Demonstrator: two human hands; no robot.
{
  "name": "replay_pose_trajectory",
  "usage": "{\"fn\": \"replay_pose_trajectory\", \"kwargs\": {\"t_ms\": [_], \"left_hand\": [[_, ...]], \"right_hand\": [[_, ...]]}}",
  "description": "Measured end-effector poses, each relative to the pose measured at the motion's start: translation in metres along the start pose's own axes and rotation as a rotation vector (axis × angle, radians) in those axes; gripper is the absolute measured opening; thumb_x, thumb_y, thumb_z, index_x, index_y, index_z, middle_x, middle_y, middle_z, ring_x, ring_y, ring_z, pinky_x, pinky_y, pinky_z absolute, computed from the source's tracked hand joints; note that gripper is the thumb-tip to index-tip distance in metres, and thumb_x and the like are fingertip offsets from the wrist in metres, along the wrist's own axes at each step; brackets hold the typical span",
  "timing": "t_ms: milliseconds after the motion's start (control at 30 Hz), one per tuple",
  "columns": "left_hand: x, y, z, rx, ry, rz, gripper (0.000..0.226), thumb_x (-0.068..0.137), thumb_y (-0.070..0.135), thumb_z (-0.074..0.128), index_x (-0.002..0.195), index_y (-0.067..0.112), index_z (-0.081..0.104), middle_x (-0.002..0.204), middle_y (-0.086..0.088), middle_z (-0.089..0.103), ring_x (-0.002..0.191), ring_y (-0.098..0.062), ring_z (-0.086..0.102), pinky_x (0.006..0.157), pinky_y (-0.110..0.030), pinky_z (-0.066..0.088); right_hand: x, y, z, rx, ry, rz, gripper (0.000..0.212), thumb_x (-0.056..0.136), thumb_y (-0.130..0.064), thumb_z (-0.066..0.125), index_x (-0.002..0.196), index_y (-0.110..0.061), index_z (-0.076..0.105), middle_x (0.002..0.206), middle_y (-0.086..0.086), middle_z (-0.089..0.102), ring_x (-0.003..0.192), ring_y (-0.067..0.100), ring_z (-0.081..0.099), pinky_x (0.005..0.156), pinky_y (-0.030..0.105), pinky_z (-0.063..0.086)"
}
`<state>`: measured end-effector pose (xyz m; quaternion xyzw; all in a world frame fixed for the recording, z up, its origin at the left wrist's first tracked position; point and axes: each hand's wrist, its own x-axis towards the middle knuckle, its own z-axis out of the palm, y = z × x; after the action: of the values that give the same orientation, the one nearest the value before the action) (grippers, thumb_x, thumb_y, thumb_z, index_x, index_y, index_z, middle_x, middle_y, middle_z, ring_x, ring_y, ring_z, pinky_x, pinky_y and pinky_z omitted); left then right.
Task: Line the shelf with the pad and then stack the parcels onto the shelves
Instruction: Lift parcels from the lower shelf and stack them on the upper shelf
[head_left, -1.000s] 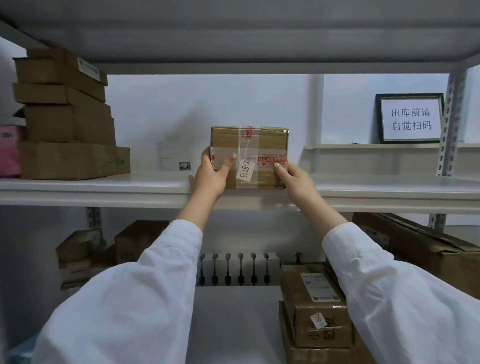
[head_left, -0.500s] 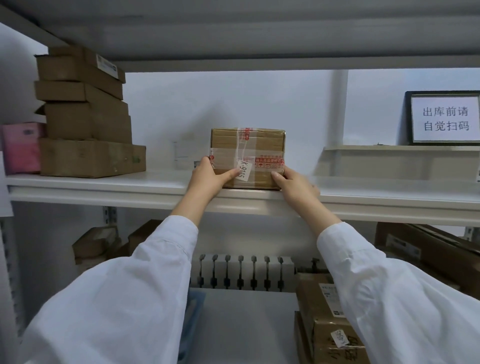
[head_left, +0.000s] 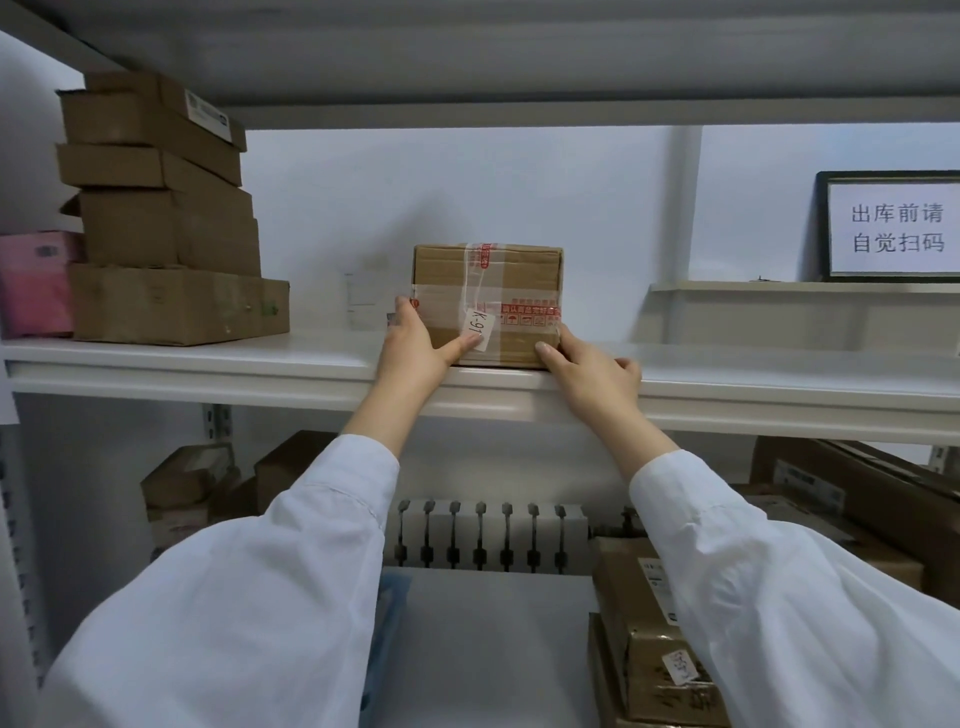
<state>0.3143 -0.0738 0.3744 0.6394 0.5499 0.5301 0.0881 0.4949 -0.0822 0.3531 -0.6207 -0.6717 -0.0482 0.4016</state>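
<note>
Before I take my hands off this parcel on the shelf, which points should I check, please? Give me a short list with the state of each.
1. Parcel rests on the shelf: ok, upright and level.
2. Set back from the front edge: not ok, it seems to sit right at the edge.
3. Left hand and right hand both hold it: ok, one at each side, low down.
4. Free space beside it: ok, it stands apart from the stack of boxes on the left.
5. Pad under it: cannot tell.
</note>
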Motion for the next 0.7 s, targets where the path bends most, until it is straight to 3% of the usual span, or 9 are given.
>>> {"fn": "replay_pose_trajectory", "kwargs": {"t_ms": [67,167,267,367,467,533,600,700], "left_hand": [[-0.005,-0.002,0.005,0.029,0.043,0.005,0.107,0.08,0.047,0.067,0.149,0.005,-0.004,0.155,-0.014,0.014,0.143,-0.029,0.015,0.115,-0.037,0.017],[-0.019,-0.006,0.019,0.118,0.163,0.066,0.097,0.084,0.053,0.057,0.15,0.009,0.001,0.155,-0.016,0.012,0.143,-0.032,0.01,0.116,-0.042,0.013],[-0.037,-0.003,0.038,0.101,0.271,0.097,0.08,0.088,0.047,0.054,0.148,0.012,0.013,0.155,-0.015,0.013,0.143,-0.032,0.009,0.118,-0.046,0.007],[-0.055,0.005,0.056,0.033,0.342,0.143,0.071,0.086,0.035,0.059,0.144,0.01,0.024,0.155,-0.015,0.014,0.144,-0.031,0.007,0.116,-0.046,-0.002],[-0.075,0.014,0.067,-0.114,0.374,0.267,0.057,0.083,0.027,0.058,0.133,0.007,0.042,0.144,-0.015,0.036,0.136,-0.031,0.026,0.113,-0.043,0.015],[-0.087,0.016,0.07,-0.209,0.363,0.341,0.042,0.081,0.023,0.054,0.12,0.006,0.054,0.124,-0.009,0.054,0.121,-0.024,0.043,0.105,-0.036,0.03],[-0.101,0.015,0.08,-0.293,0.258,0.37,0.025,0.084,0.019,0.051,0.104,0.009,0.062,0.101,0.001,0.06,0.101,-0.016,0.052,0.092,-0.029,0.041],[-0.119,0.008,0.099,-0.4,0.068,0.325,0.012,0.088,0.008,0.053,0.089,0.015,0.063,0.083,0.0,0.063,0.082,-0.018,0.061,0.072,-0.027,0.049]], "right_hand": [[-0.002,0.005,0.002,-0.023,-0.002,-0.041,0.043,0.099,-0.047,0.025,0.141,-0.039,0.031,0.119,-0.002,0.066,0.112,0.024,0.056,0.1,0.039,0.023],[-0.011,0.011,0.004,0.042,0.018,-0.125,0.047,0.098,-0.044,0.031,0.143,-0.038,0.025,0.129,-0.005,0.06,0.117,0.023,0.053,0.1,0.035,0.023],[-0.022,0.013,0.004,0.239,0.086,-0.185,0.047,0.097,-0.036,0.044,0.143,-0.034,0.034,0.137,-0.005,0.055,0.122,0.022,0.053,0.107,0.038,0.031],[-0.037,0.013,0.0,0.345,0.174,-0.251,0.037,0.096,-0.027,0.05,0.133,-0.02,0.053,0.128,-0.001,0.061,0.116,0.019,0.056,0.101,0.04,0.043],[-0.053,0.024,-0.003,0.369,0.215,-0.308,0.024,0.094,-0.018,0.054,0.111,-0.012,0.069,0.109,0.004,0.069,0.103,0.02,0.061,0.091,0.036,0.048],[-0.063,0.032,-0.004,0.407,0.134,-0.265,0.022,0.093,-0.021,0.056,0.109,-0.014,0.071,0.106,0.0,0.07,0.103,0.016,0.061,0.09,0.029,0.047],[-0.073,0.049,-0.006,0.449,0.008,-0.137,0.023,0.093,-0.023,0.057,0.11,-0.017,0.07,0.108,-0.003,0.069,0.105,0.011,0.06,0.092,0.027,0.046],[-0.086,0.077,-0.004,0.451,-0.15,0.03,0.025,0.094,-0.022,0.055,0.115,-0.016,0.068,0.117,0.001,0.067,0.112,0.013,0.058,0.094,0.025,0.042]]}}
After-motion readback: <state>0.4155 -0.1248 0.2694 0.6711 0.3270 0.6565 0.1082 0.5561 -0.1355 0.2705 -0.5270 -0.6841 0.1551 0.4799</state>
